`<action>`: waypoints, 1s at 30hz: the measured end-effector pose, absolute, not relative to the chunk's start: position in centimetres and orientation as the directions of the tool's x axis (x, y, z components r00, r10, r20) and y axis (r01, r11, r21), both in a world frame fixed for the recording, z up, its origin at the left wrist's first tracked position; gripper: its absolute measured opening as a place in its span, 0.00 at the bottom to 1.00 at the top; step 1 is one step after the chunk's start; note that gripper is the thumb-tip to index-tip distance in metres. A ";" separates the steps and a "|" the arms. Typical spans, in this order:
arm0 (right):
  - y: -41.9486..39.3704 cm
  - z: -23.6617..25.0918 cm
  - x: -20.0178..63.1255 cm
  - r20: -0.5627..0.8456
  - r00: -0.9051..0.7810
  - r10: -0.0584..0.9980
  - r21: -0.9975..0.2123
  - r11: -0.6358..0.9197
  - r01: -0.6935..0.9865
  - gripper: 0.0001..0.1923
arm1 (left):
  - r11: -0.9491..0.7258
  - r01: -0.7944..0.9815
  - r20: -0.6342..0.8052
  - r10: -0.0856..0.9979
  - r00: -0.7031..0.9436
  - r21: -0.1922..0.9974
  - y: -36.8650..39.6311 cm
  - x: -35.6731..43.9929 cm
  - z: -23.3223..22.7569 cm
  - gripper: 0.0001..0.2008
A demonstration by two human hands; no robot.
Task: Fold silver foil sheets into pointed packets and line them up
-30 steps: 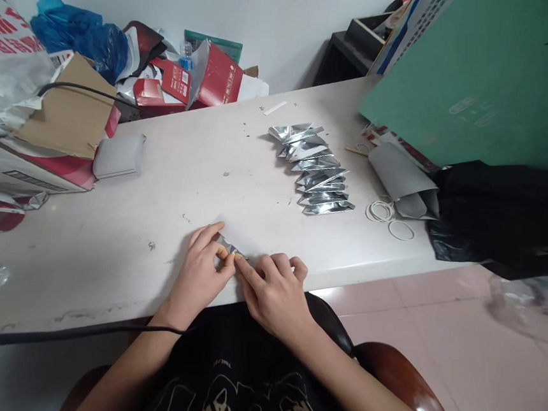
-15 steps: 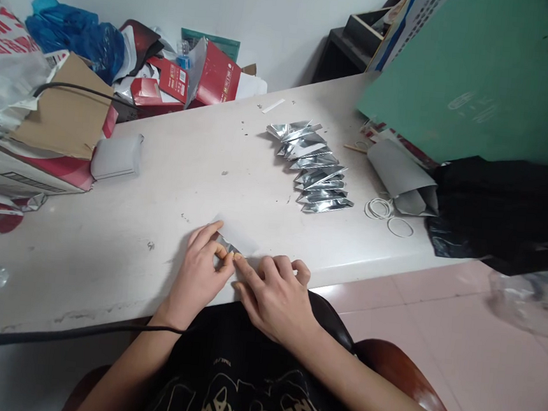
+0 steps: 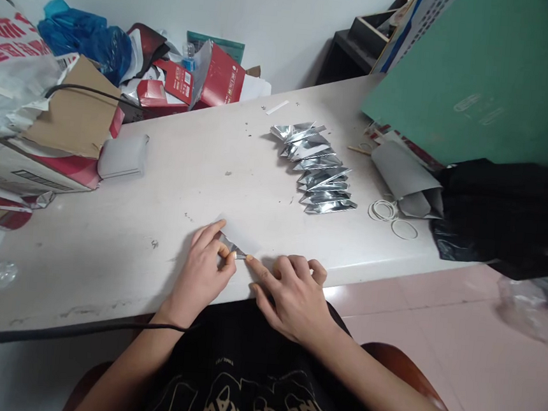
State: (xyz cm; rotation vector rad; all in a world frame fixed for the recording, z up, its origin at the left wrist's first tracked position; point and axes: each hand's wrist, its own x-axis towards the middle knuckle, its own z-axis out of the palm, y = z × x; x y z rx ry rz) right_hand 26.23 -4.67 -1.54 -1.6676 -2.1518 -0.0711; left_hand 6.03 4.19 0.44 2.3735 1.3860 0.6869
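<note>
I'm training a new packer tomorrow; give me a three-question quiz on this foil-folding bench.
1. True or false: the left hand presses a small foil piece against the table.
2. Which hand's index fingertip touches the foil's pointed end? A. left hand B. right hand
3. Fill in: the row of folded foil packets lies beside white ______ bands.

Key: 1 true; 2 B; 3 rubber.

Both hands (image 3: 248,280) press a foil piece (image 3: 232,246) flat.
</note>
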 end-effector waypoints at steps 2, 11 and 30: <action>-4.6 -1.5 26.2 0.352 -0.217 0.911 -0.173 0.291 0.941 0.22 | -0.492 0.732 0.245 0.870 0.428 0.471 4.3 6.0 0.5 0.12; -4.0 -0.9 26.7 0.325 -0.346 0.880 -0.059 0.384 0.921 0.24 | -0.687 0.676 0.281 0.727 0.627 0.268 3.9 6.2 2.5 0.13; -4.3 -0.3 26.2 0.269 -0.334 0.903 -0.082 0.367 0.927 0.27 | -0.772 0.578 0.218 0.631 0.744 0.264 4.1 1.8 2.2 0.32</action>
